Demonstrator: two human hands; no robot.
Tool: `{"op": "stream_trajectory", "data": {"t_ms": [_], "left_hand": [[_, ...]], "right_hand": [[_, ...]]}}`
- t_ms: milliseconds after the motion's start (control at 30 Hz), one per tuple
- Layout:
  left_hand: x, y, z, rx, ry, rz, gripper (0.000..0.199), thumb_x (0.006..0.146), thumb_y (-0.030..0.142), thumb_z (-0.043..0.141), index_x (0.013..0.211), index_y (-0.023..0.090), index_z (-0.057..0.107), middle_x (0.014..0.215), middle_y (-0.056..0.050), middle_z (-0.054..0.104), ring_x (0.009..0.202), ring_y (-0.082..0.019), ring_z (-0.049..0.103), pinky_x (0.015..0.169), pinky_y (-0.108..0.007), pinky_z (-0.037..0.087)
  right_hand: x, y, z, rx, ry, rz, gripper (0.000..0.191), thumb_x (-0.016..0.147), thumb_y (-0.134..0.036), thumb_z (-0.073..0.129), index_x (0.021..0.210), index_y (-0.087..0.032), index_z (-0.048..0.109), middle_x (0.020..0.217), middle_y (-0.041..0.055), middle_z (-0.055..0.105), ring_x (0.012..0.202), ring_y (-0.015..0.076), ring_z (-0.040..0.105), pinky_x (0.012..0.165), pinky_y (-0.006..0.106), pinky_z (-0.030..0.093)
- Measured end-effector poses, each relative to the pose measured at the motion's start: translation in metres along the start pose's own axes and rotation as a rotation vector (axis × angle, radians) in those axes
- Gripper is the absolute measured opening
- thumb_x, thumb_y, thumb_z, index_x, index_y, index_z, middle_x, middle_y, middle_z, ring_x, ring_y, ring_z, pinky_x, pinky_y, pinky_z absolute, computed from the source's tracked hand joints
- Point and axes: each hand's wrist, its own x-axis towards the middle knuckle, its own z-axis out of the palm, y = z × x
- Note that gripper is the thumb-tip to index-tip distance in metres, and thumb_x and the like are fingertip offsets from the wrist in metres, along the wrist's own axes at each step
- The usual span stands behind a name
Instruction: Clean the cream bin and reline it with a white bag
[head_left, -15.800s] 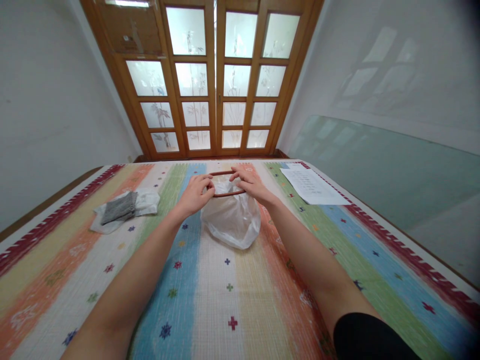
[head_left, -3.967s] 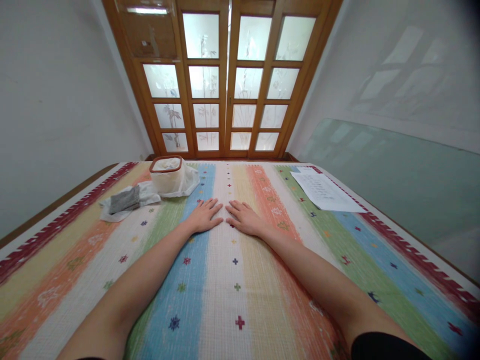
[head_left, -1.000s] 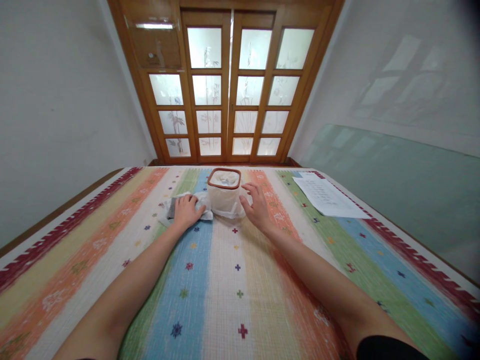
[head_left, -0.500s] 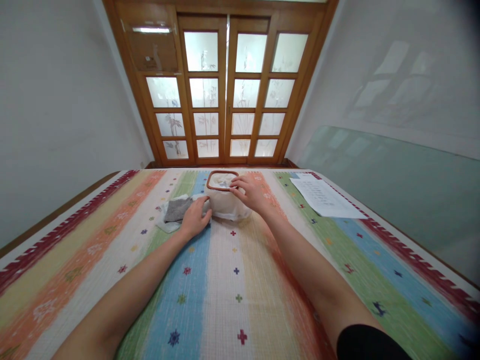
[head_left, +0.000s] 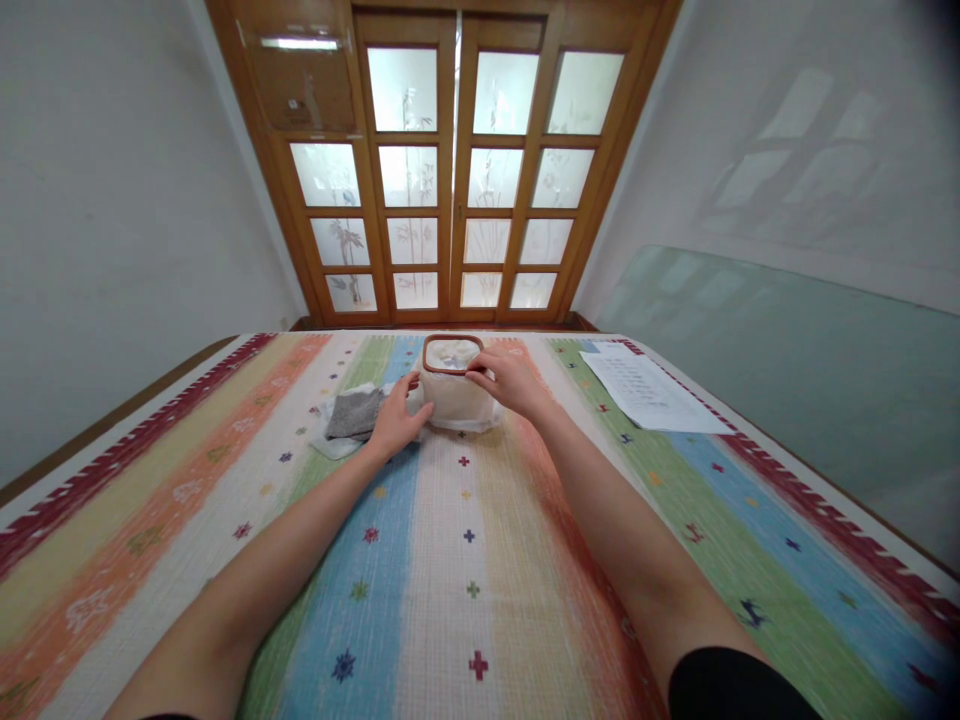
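A whitish, translucent container (head_left: 456,402) with a reddish-brown rim (head_left: 453,371) stands on the striped tablecloth (head_left: 442,560). Something pale lies inside, too small to name. At the rim's right corner my right hand (head_left: 510,380) pinches the brown edge between thumb and fingers. My left hand (head_left: 401,418) is by the container's left side, thumb and fingers apart, its fingertips close to the wall; I cannot tell if they touch it. Left of that hand lies a folded grey cloth (head_left: 354,413) on a crumpled, whitish clear plastic bag (head_left: 334,446).
Printed paper sheets (head_left: 649,390) lie on the table's right side. A wooden door with frosted panes (head_left: 409,175) stands beyond the far edge. A pale green glass panel (head_left: 750,330) leans along the right wall.
My left hand has shifted from the grey cloth's side toward the container, its thumb and fingers opening. The container has moved slightly right, and my right hand with it.
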Motion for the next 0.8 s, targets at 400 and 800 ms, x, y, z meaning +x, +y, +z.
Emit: {"op": "stream_trajectory", "data": {"t_ms": [400,800], "left_hand": [[0.024,0.012,0.050,-0.183,0.062,-0.063,0.096,0.082,0.040,0.081,0.161,0.024,0.031,0.159,-0.017,0.048,0.146,-0.032,0.051,0.120,-0.052,0.044],[0.020,-0.008,0.059,-0.373,0.046,0.009,0.098,0.079,0.042,0.084,0.160,0.023,0.033,0.158,-0.017,0.050,0.139,-0.032,0.056,0.118,-0.052,0.045]], "right_hand": [[-0.002,-0.005,-0.003,-0.113,-0.052,0.017,0.014,0.102,-0.031,0.065,0.100,-0.021,0.075,0.101,0.0083,0.070,0.103,0.0248,0.063,0.089,0.037,0.047],[0.001,-0.010,-0.009,-0.018,-0.070,0.027,0.012,0.100,-0.028,0.067,0.097,-0.019,0.074,0.096,0.0070,0.071,0.096,0.0221,0.064,0.084,0.033,0.045]]}}
